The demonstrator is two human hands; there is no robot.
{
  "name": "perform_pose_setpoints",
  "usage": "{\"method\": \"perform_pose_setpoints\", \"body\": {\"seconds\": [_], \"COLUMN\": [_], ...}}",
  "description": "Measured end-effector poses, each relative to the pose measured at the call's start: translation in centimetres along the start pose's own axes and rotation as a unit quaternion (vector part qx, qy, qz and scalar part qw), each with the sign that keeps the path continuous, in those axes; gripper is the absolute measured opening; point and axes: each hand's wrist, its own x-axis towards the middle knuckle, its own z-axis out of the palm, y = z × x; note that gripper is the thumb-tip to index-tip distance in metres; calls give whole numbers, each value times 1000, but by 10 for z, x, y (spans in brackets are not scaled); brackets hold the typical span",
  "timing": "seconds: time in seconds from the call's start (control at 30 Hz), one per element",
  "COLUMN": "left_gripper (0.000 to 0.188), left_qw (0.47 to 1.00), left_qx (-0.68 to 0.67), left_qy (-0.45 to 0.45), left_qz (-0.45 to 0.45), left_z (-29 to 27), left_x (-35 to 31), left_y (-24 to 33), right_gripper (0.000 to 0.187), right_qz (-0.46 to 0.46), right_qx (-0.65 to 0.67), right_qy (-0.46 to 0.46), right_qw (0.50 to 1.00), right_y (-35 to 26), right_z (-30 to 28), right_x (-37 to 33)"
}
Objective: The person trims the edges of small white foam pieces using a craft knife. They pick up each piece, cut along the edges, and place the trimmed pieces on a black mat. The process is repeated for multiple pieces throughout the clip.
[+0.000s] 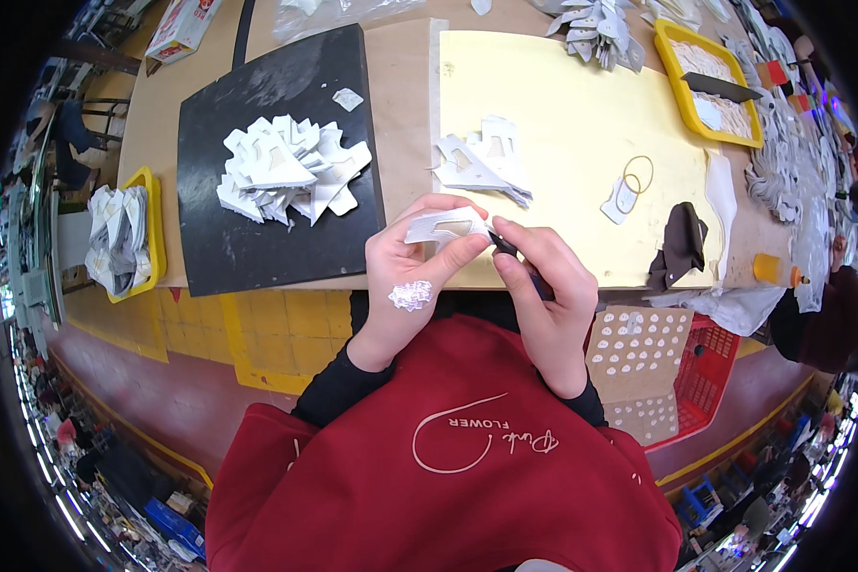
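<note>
A: Setting: a brown workbench (pixel 405 114) in a crowded workshop. At far left, a yellow tray (pixel 149 234) holds white pieces; next comes a black mat (pixel 257 243) bearing a heap of white cut-outs (pixel 286 170).

B: And at centre?

A: The left hand (pixel 412 276), fingers closed, pinches a white card cut-out (pixel 445 227) at the bench's near edge, above the red apron (pixel 448 458). A scrap of white residue (pixel 411 296) clings to the back of that hand. The right hand (pixel 543 286) is clamped round a dark slim tool (pixel 507 248), its tip touching the cut-out.

B: Risk?

A: Probably a slip: the tip works just beside the left thumb, so pressing hard could nick it or tear the thin card.

B: To the right?

A: A yellow sheet (pixel 562 124) carries a smaller pile (pixel 481 162), a rubber band (pixel 639 173) and a dark rag (pixel 682 243); a red basket (pixel 710 372) stands below.
</note>
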Motion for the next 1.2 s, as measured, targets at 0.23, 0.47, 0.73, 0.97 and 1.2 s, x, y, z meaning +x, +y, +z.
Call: {"method": "perform_pose_setpoints", "body": {"seconds": [0.23,0.47,0.73,0.97,1.2], "left_gripper": [19,18,24,22,27], "left_qw": [1000,1000,1000,965,920], "left_qx": [11,11,6,251,311], "left_qy": [-7,-7,22,50,207], "left_qz": [0,2,-9,-63,114], "left_z": [2,3,-4,-14,-49], "left_x": [-2,-3,8,16,24], "left_y": [1,2,-6,-17,26], "right_gripper": [27,26,26,31,40], "right_qz": [-14,41,292,-55,-1], "right_qx": [41,125,553,-48,-78], "right_qy": [9,1,-42,-148,-130], "right_qw": [999,991,779,986,988], "right_y": [5,14,13,-1,-6], "right_z": [3,9,-13,12,4], "right_x": [-4,-7,-3,-10,-5]}}
